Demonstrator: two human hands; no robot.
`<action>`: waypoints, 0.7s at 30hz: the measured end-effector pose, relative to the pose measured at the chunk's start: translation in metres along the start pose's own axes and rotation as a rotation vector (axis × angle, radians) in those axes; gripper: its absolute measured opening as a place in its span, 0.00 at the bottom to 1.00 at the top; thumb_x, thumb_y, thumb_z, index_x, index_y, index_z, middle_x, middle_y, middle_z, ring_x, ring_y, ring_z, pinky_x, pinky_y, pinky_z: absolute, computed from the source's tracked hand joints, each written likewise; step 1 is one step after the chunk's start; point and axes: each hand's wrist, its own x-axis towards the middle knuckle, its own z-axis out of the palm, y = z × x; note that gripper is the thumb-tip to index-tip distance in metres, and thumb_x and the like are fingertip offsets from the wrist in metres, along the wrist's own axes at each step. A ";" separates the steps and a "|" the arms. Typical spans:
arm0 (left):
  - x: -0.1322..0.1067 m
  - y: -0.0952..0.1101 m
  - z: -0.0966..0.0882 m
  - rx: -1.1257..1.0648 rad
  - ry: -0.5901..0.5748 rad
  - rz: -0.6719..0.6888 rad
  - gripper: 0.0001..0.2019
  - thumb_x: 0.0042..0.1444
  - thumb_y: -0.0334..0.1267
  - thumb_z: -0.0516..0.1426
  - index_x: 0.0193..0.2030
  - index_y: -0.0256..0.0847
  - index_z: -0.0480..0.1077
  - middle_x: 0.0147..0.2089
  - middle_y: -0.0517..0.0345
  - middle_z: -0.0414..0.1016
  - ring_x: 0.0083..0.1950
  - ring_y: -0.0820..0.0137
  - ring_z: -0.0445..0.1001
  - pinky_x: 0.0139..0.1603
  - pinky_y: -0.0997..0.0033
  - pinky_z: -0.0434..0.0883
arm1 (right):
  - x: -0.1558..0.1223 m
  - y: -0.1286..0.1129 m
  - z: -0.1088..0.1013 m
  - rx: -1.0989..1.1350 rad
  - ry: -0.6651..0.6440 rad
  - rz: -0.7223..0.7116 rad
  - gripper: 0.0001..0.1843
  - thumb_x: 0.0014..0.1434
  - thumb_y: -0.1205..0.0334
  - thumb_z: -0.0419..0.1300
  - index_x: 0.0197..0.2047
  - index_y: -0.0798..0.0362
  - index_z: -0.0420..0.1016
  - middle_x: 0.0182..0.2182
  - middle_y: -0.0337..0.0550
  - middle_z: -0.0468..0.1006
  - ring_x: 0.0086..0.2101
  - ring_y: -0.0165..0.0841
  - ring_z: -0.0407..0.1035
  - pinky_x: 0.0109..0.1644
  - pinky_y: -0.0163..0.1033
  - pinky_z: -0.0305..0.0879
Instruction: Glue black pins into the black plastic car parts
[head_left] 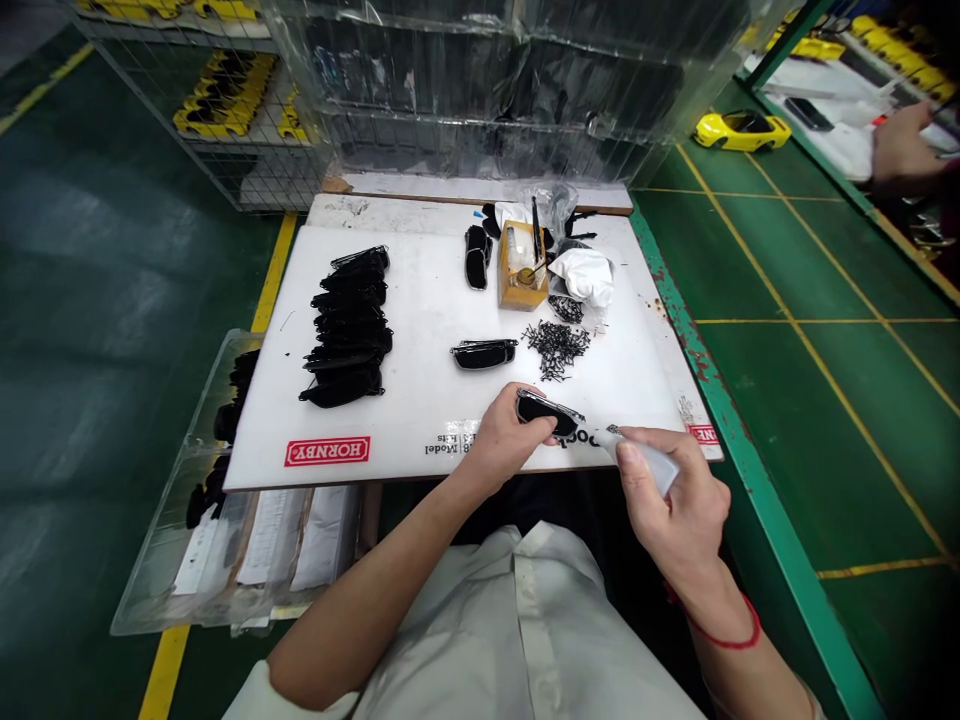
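Work at the white board (420,290), looking only partly done. Holding one shiny black part (541,412) just over the front edge of the board, between both hands. Pinching that part by one end with the left hand (512,432), pressing the thumb on its face and tucking the other fingers behind. Gripping a pale tool (661,466) with the right hand (681,500), wrapping thumb and fingers around it and pointing its thin end at the part. Not telling for sure between touching and a tiny gap at that thin end.

Seeing a long row of black pieces (349,330) lying close together on the left side. Guessing at finished ones there, but not knowing for sure. Seeing also a small black set (484,353) lying in the middle, just past the left hand, and another dark set (477,258) lying beside the wooden box (520,297). Guessing at ones waiting for a turn, judging only by the spot. Seeing a heap of tiny black bits (556,347) lying spread out near the middle set, with plenty left to use. Seeing more dark things (244,380) sitting in a clear tray (146,595) below the board, but not telling done from waiting.
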 end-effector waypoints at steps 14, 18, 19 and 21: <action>0.000 0.001 0.000 0.005 0.006 0.000 0.11 0.49 0.31 0.59 0.40 0.40 0.65 0.34 0.62 0.70 0.28 0.76 0.74 0.37 0.72 0.70 | 0.000 0.002 0.003 -0.013 -0.010 -0.009 0.08 0.59 0.60 0.59 0.42 0.53 0.72 0.26 0.40 0.76 0.15 0.25 0.60 0.21 0.33 0.63; 0.000 0.003 0.000 0.028 0.005 -0.016 0.11 0.50 0.31 0.58 0.41 0.40 0.64 0.35 0.61 0.71 0.27 0.76 0.74 0.36 0.73 0.69 | 0.001 0.001 0.000 -0.018 -0.005 0.004 0.08 0.60 0.60 0.59 0.41 0.53 0.72 0.26 0.40 0.76 0.14 0.23 0.57 0.19 0.32 0.60; 0.000 0.002 0.000 0.032 0.004 -0.019 0.11 0.50 0.31 0.58 0.41 0.40 0.64 0.35 0.61 0.71 0.27 0.76 0.74 0.35 0.73 0.69 | 0.001 0.001 0.000 -0.019 -0.008 0.008 0.08 0.60 0.59 0.59 0.41 0.53 0.72 0.26 0.40 0.75 0.14 0.23 0.57 0.19 0.32 0.59; 0.000 0.001 0.000 0.027 0.005 -0.014 0.11 0.50 0.31 0.58 0.41 0.40 0.65 0.35 0.61 0.72 0.27 0.76 0.74 0.35 0.73 0.69 | 0.002 0.001 -0.001 -0.019 -0.010 0.012 0.08 0.60 0.59 0.58 0.41 0.54 0.72 0.26 0.40 0.75 0.15 0.24 0.58 0.19 0.32 0.59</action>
